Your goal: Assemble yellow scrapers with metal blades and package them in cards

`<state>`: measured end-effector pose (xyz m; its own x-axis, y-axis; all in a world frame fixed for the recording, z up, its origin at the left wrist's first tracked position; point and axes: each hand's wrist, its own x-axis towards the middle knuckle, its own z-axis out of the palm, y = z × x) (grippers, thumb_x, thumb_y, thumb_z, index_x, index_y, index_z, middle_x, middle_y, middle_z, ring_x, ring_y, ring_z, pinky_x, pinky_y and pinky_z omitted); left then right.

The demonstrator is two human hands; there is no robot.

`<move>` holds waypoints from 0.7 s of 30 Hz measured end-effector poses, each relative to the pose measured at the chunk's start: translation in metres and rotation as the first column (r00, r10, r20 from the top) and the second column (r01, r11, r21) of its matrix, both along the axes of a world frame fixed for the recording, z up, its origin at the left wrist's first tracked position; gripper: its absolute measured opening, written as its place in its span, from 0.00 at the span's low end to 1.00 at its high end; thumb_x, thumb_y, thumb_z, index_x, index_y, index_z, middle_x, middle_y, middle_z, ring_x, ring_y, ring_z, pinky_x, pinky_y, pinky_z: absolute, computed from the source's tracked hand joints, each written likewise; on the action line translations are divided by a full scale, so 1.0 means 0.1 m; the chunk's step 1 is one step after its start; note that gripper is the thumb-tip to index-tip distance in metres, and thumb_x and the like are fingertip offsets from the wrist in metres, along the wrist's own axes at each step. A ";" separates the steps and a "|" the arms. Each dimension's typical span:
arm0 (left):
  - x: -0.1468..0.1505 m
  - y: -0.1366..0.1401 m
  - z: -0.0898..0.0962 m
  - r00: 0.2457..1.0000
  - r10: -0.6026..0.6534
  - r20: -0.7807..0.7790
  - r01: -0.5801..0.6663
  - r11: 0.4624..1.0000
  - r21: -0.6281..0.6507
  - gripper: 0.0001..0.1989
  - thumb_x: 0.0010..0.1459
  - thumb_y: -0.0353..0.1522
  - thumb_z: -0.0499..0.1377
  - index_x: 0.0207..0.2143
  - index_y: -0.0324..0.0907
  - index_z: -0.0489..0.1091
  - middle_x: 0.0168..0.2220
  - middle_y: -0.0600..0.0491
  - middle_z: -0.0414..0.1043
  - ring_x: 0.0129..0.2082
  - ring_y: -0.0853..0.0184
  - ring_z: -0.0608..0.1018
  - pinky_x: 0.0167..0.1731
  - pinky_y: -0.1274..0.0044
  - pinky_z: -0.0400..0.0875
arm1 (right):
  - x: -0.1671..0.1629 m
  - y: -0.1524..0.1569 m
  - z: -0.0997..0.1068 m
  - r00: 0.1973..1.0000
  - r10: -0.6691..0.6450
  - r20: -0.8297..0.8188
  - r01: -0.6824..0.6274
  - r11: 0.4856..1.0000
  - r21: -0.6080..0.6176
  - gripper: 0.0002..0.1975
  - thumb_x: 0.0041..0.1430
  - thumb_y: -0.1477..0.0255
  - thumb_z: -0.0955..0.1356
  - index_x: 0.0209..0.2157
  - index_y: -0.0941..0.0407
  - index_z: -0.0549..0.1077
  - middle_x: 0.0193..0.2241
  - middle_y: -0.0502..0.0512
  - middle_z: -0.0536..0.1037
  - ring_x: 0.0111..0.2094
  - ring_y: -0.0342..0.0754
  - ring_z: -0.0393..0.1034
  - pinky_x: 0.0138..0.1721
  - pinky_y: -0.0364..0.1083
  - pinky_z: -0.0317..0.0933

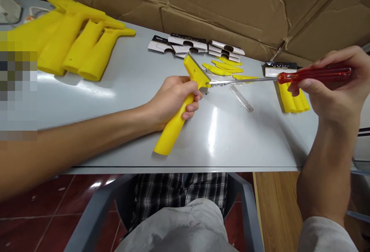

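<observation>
My left hand [180,99] is wrapped round the neck of a yellow scraper [172,132], its handle slanting down toward the table's front edge. A thin metal strip runs along the scraper's head. In my right hand [335,78] is a screwdriver [315,75] with a clear red handle, held almost level. Its long shaft reaches left, and the tip meets the right end of the scraper's head; whether it sits in a screw I cannot tell. Just behind lie small screws [219,85], several yellow blade covers [222,67] and a flat clear strip [242,99].
Several yellow scraper handles [86,44] are piled at the left back. Black-and-white card sleeves [187,44] lie along the cardboard wall [216,9]. More yellow handles [291,99] with a card sleeve rest at the right. The grey table's front edge [185,169] is close to my lap.
</observation>
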<state>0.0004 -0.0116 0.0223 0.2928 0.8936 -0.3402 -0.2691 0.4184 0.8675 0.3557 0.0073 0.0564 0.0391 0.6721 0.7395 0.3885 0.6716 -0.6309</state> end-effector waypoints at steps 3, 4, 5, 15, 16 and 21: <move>0.00 -0.01 0.00 1.000 -0.008 -0.008 0.008 1.000 0.011 0.12 0.45 0.23 0.62 0.31 0.44 0.65 0.22 0.56 0.67 0.13 0.75 0.64 0.10 0.82 0.55 | -0.06 -0.01 -0.03 1.000 0.012 0.025 -0.014 0.996 0.087 0.28 0.34 0.53 0.90 0.32 0.52 0.84 0.23 0.46 0.72 0.17 0.48 0.73 0.11 0.47 0.59; 0.00 -0.01 0.00 1.000 -0.013 -0.009 0.013 1.000 0.012 0.12 0.45 0.23 0.62 0.31 0.44 0.65 0.22 0.56 0.67 0.13 0.75 0.64 0.09 0.82 0.56 | -0.07 0.00 -0.04 0.999 0.017 0.029 -0.019 0.995 0.094 0.26 0.36 0.54 0.89 0.31 0.52 0.83 0.21 0.46 0.71 0.15 0.47 0.70 0.10 0.46 0.56; -0.01 -0.01 0.00 1.000 -0.015 -0.008 0.016 1.000 0.012 0.12 0.45 0.23 0.63 0.31 0.43 0.65 0.22 0.56 0.67 0.13 0.75 0.64 0.09 0.82 0.56 | -0.07 0.01 -0.04 0.999 0.019 0.038 -0.022 0.995 0.095 0.24 0.38 0.55 0.89 0.31 0.52 0.83 0.20 0.45 0.71 0.14 0.46 0.69 0.09 0.46 0.55; -0.01 0.01 0.00 1.000 0.016 0.004 -0.016 1.000 -0.007 0.12 0.45 0.24 0.63 0.30 0.43 0.64 0.25 0.55 0.68 0.14 0.77 0.64 0.10 0.83 0.55 | 0.01 -0.01 -0.02 0.980 0.166 0.114 -0.172 0.984 0.051 0.23 0.38 0.66 0.90 0.36 0.52 0.85 0.31 0.50 0.84 0.27 0.48 0.81 0.18 0.44 0.73; 0.00 0.01 0.00 1.000 0.022 0.000 -0.022 1.000 -0.002 0.12 0.45 0.24 0.63 0.30 0.43 0.64 0.24 0.55 0.68 0.14 0.77 0.64 0.09 0.83 0.55 | -0.02 -0.05 -0.01 0.979 0.156 0.129 -0.160 0.987 0.022 0.21 0.42 0.67 0.89 0.36 0.53 0.85 0.30 0.50 0.83 0.26 0.49 0.81 0.18 0.44 0.74; 0.01 0.00 0.01 0.998 0.056 -0.017 -0.056 0.998 0.011 0.11 0.45 0.23 0.62 0.29 0.43 0.65 0.24 0.55 0.68 0.14 0.76 0.64 0.09 0.83 0.56 | -0.12 -0.19 0.03 0.981 0.116 0.158 -0.109 0.993 -0.055 0.14 0.51 0.73 0.86 0.38 0.55 0.86 0.28 0.49 0.81 0.28 0.50 0.85 0.22 0.42 0.76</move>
<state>0.0018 -0.0113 0.0231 0.2360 0.9122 -0.3350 -0.2766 0.3935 0.8767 0.3437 -0.0119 0.0596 -0.1555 0.6990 0.6980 0.4109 0.6883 -0.5978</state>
